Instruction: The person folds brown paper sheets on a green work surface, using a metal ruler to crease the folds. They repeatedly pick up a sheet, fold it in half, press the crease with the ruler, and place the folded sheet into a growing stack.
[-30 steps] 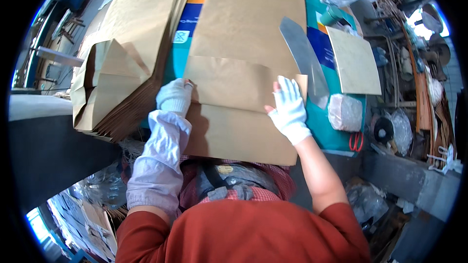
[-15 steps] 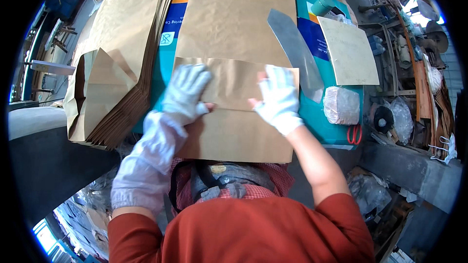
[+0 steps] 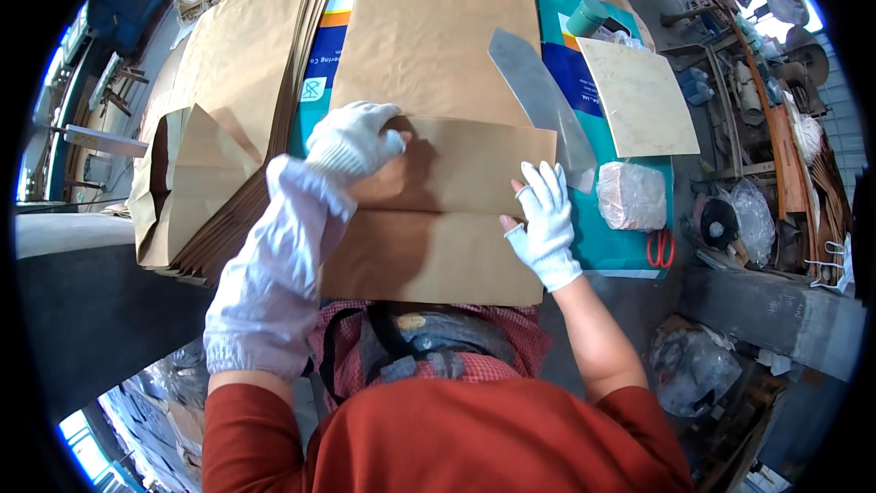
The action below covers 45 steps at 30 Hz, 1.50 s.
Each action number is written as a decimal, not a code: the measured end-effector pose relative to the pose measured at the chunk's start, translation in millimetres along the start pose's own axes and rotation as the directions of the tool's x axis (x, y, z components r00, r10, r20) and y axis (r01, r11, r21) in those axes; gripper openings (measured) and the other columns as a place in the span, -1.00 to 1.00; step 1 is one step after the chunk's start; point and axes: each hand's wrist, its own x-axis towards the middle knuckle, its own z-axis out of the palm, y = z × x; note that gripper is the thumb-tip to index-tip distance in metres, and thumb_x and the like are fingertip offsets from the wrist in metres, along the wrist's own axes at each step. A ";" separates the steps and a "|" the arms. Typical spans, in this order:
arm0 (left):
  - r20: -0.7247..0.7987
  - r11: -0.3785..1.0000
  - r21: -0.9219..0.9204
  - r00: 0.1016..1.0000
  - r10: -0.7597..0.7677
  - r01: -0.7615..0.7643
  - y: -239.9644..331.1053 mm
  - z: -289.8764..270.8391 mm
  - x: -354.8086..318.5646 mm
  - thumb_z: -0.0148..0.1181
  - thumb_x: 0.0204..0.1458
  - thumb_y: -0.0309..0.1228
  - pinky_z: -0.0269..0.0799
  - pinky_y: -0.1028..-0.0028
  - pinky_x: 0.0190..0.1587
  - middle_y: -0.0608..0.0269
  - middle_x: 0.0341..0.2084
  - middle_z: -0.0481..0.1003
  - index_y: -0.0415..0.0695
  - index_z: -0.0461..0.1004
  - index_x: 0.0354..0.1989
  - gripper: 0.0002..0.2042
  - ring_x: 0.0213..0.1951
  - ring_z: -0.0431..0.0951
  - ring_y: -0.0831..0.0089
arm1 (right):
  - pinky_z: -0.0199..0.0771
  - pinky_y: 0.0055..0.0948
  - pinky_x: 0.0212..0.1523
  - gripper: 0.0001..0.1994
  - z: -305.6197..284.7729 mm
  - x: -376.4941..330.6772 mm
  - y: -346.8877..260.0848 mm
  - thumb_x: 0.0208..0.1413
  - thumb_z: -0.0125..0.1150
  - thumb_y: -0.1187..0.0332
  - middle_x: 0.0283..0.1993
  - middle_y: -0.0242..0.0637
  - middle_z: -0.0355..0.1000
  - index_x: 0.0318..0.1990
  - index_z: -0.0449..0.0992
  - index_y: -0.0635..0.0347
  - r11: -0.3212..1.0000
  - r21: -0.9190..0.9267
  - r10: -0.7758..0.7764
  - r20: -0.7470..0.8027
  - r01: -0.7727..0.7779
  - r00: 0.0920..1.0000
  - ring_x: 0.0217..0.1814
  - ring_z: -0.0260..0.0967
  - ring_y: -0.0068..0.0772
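A large brown kraft paper bag (image 3: 429,260) lies flat before me, its near part folded with a crease across it and a straight upper flap edge. At the flap's upper left, my left hand (image 3: 354,141), in a white fingerless-tipped glove, is curled with thumb and fingers around the flap edge; its shadow falls on the paper. My right hand (image 3: 547,228), also gloved with bare fingertips showing, rests with fingers spread at the bag's right edge. A flat grey pointed blade-like strip (image 3: 545,105) lies just beyond it, partly on the paper.
A stack of brown paper bags (image 3: 242,55) stands at the left, one opened at its near end. On the teal printed sheet (image 3: 598,256) at the right are a pale board (image 3: 636,96), a wrapped block (image 3: 631,196), red-handled scissors (image 3: 660,248) and a green cylinder (image 3: 586,16).
My left hand has gone from lying flat on the flap to curling at its upper edge. My right hand has slid nearer to me and to the bag's right edge.
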 end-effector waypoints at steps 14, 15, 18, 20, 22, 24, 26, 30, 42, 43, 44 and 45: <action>-0.291 0.920 0.122 0.873 0.392 -0.373 3.6 -17.0 -68.1 0.41 -0.15 -0.39 0.48 0.12 0.15 0.01 0.02 0.56 -0.22 0.52 0.07 -0.48 0.12 0.53 -0.02 | 0.04 0.30 0.53 -0.34 -27.5 97.2 -91.5 -0.20 0.56 0.20 0.40 0.11 0.29 0.12 0.55 0.30 0.985 -0.002 -0.175 -0.092 0.175 0.980 0.45 0.19 0.21; -0.288 0.921 0.125 0.875 0.388 -0.368 1.9 -15.9 -66.4 0.40 -0.13 -0.39 0.49 0.12 0.14 0.01 0.01 0.57 -0.23 0.53 0.06 -0.50 0.10 0.54 -0.01 | 0.04 0.30 0.53 -0.35 -25.3 93.5 -92.5 -0.20 0.55 0.20 0.39 0.11 0.30 0.11 0.55 0.30 0.983 0.008 -0.180 -0.092 0.181 0.979 0.44 0.20 0.21; -0.212 0.950 0.121 0.928 0.307 -0.287 -0.3 -15.7 -53.8 0.34 0.00 -0.32 0.52 0.16 0.11 -0.02 -0.02 0.59 -0.17 0.57 0.07 -0.57 0.08 0.57 0.00 | 0.22 0.26 0.44 -0.50 -31.4 88.0 -101.2 -0.14 0.49 0.33 0.28 0.03 0.40 0.02 0.57 0.29 0.975 0.029 -0.212 -0.157 0.220 0.964 0.37 0.30 0.17; -0.062 0.979 0.111 0.982 0.176 -0.168 6.1 -21.7 -34.1 0.31 0.03 -0.28 0.52 0.17 0.10 -0.03 -0.01 0.59 -0.12 0.58 0.08 -0.58 0.10 0.56 0.01 | 0.34 0.22 0.37 -0.57 -29.9 80.7 -103.7 -0.11 0.46 0.40 0.20 -0.05 0.47 -0.02 0.57 0.27 0.962 0.029 -0.257 -0.249 0.273 0.934 0.31 0.36 0.15; 0.189 0.958 0.273 0.972 -0.142 0.087 33.7 -40.0 -0.4 0.29 0.03 -0.29 0.50 0.16 0.13 0.05 0.09 0.57 -0.09 0.53 0.14 -0.55 0.15 0.55 0.08 | 0.49 -0.02 0.24 -0.71 -30.9 59.7 -116.5 -0.11 0.43 0.47 0.03 -0.19 0.54 -0.16 0.58 0.20 0.970 0.095 -0.194 -0.238 0.222 0.952 0.16 0.48 0.06; -0.222 0.854 0.521 0.968 0.120 0.013 23.5 -14.6 6.3 0.28 -0.01 -0.37 0.47 0.13 0.15 0.08 0.08 0.55 -0.11 0.52 0.06 -0.60 0.13 0.52 0.10 | 0.53 0.06 0.20 -0.66 -28.3 42.3 -132.2 -0.22 0.43 0.45 0.00 -0.23 0.57 -0.19 0.57 0.17 0.943 0.169 -0.254 -0.195 0.288 0.947 0.08 0.52 0.00; -0.403 0.607 0.792 0.806 0.434 0.069 22.7 8.7 0.0 0.28 -0.09 -0.45 0.45 0.13 0.16 0.07 -0.02 0.53 -0.12 0.48 -0.06 -0.65 0.07 0.49 0.11 | 0.51 0.08 0.21 -0.63 -49.0 35.7 -132.9 -0.17 0.44 0.32 0.00 -0.20 0.57 -0.15 0.58 0.20 0.869 0.366 -0.388 0.084 0.334 0.918 0.10 0.51 0.03; -0.289 0.646 0.705 0.713 0.639 -0.292 7.8 46.8 -59.6 0.25 -0.16 -0.48 0.53 0.23 -0.24 0.14 -0.42 0.41 -0.06 0.47 -0.41 -0.88 -0.28 0.51 0.16 | 0.39 -0.08 0.38 -0.37 -67.2 15.5 -64.6 0.33 0.01 -0.18 0.19 -0.07 0.50 0.06 0.54 0.33 0.918 0.391 0.069 -0.331 0.071 0.941 0.27 0.44 -0.01; 0.398 0.961 -0.083 0.875 0.276 -0.265 89.2 127.1 -77.3 0.06 0.33 -0.11 0.44 0.22 0.29 0.12 0.22 0.50 0.03 0.49 0.26 -0.59 0.24 0.50 0.13 | 0.08 -0.14 0.57 -0.07 20.0 -46.3 22.3 0.38 -0.23 -0.37 0.43 0.06 0.35 0.33 0.38 0.53 0.065 0.970 0.472 0.177 -0.234 0.864 0.52 0.25 -0.07; 0.444 0.957 -0.081 0.850 0.284 -0.278 96.4 130.9 -62.2 0.05 0.33 -0.11 0.44 0.23 0.29 0.11 0.23 0.49 0.04 0.48 0.27 -0.59 0.24 0.50 0.13 | 0.05 -0.12 0.58 -0.05 16.3 -39.5 22.6 0.36 -0.19 -0.38 0.45 0.08 0.32 0.35 0.35 0.53 0.062 0.965 0.447 0.200 -0.254 0.872 0.54 0.22 -0.05; 0.472 0.943 -0.056 0.824 0.314 -0.327 95.9 138.6 -48.3 0.05 0.33 -0.12 0.43 0.24 0.29 0.12 0.24 0.48 0.05 0.49 0.26 -0.60 0.25 0.49 0.15 | 0.04 -0.17 0.58 -0.11 9.8 -34.5 19.0 0.40 -0.15 -0.31 0.46 0.07 0.31 0.36 0.33 0.54 0.034 0.970 0.453 0.200 -0.241 0.869 0.54 0.22 -0.04; 0.499 0.925 -0.034 0.795 0.345 -0.379 96.2 146.7 -34.6 0.04 0.32 -0.13 0.43 0.26 0.30 0.12 0.24 0.48 0.05 0.50 0.25 -0.60 0.25 0.49 0.16 | 0.06 -0.19 0.57 -0.20 10.8 -33.5 20.3 0.43 -0.12 -0.21 0.46 0.05 0.32 0.36 0.34 0.51 0.054 0.965 0.444 0.207 -0.257 0.872 0.54 0.22 -0.06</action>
